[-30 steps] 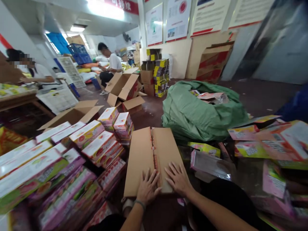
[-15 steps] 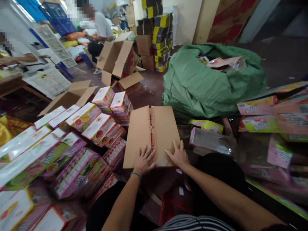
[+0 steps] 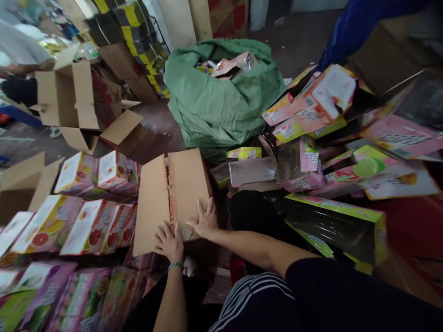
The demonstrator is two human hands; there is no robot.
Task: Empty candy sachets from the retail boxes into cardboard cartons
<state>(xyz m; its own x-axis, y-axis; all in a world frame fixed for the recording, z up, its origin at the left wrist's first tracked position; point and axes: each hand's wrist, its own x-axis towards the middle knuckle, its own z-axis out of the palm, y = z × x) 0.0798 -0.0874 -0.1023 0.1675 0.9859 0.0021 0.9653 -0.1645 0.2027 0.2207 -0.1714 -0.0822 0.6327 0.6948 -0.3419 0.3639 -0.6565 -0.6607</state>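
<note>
A brown cardboard box point(image 3: 188, 184) stands in front of me, its two top flaps folded down and a narrow gap between them. Torn strips of red-printed tape run along that seam. My left hand point(image 3: 169, 242) rests with spread fingers on the near edge of the top, close to the seam. On the right flap lies my right hand point(image 3: 206, 220), its fingers apart and flat near the box's near right corner. Neither hand grips anything. Left of the box, rows of printed fruit cartons point(image 3: 88, 226) reach its side.
A green sack point(image 3: 221, 106) full of scrap packaging stands beyond the box. Torn printed cartons point(image 3: 321, 106) are heaped on the right. Open cardboard boxes point(image 3: 74, 101) and stacked yellow-and-black bundles point(image 3: 134, 41) stand at the back left. A co-worker's arm point(image 3: 27, 69) shows at far left.
My view has swung to the right, so the box and sack appear further left and more of the torn cartons shows. Both hands stay spread on the box top.
</note>
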